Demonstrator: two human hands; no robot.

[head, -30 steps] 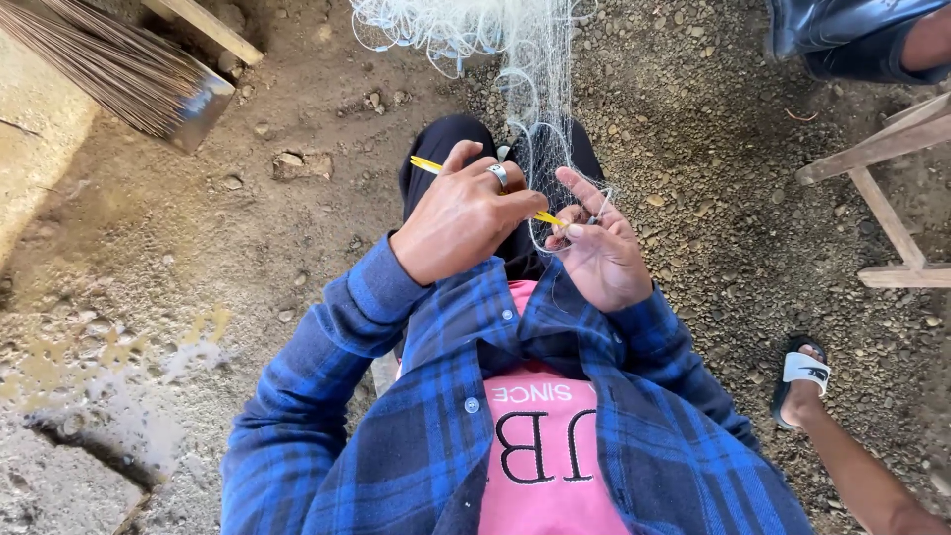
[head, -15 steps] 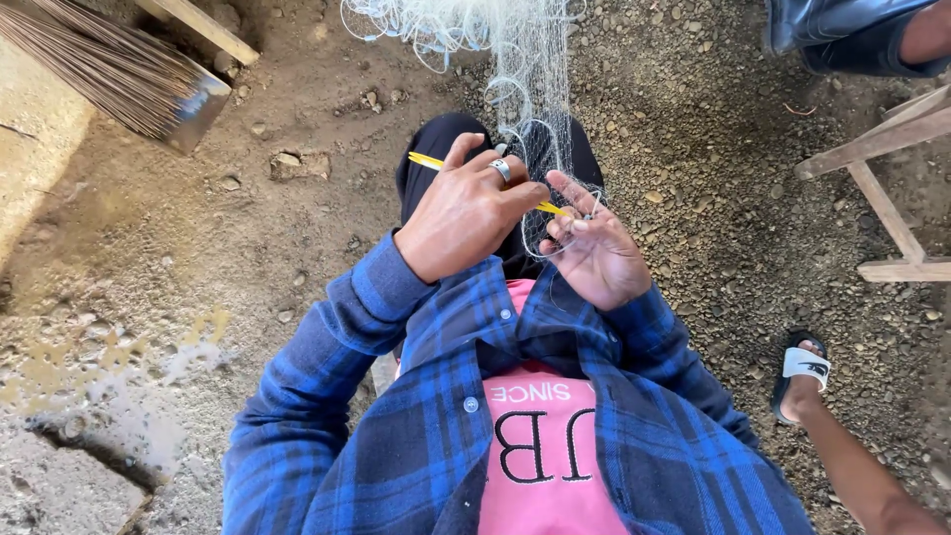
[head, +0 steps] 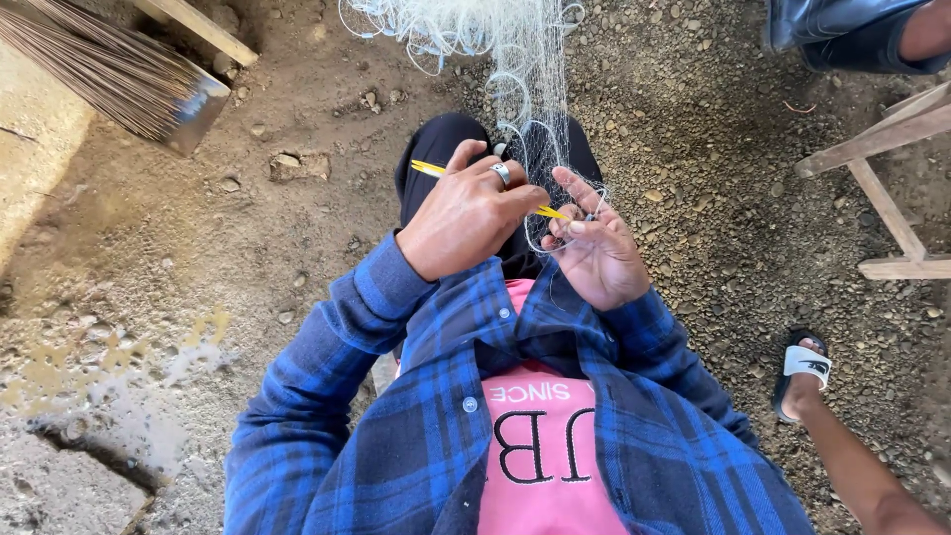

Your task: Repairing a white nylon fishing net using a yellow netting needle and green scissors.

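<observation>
My left hand (head: 466, 223), with a ring on one finger, is closed around a thin yellow netting needle (head: 428, 168) whose tip points toward my right hand. My right hand (head: 594, 253) pinches loops of a fine white fishing net (head: 525, 59) between its fingers. The net runs from my hands up over my dark trousers (head: 436, 149) to a heap on the ground at the top. Both hands nearly touch above my lap. I wear a blue plaid shirt (head: 416, 416) over a pink top.
A straw broom (head: 109, 69) lies at the top left on the dirt ground. A wooden frame (head: 882, 149) stands at the right. Another person's sandalled foot (head: 802, 372) and leg are at the lower right, with a dark shoe (head: 832, 30) at the top right.
My hands have stayed together at the net with only small finger movements. The needle has kept the same angle.
</observation>
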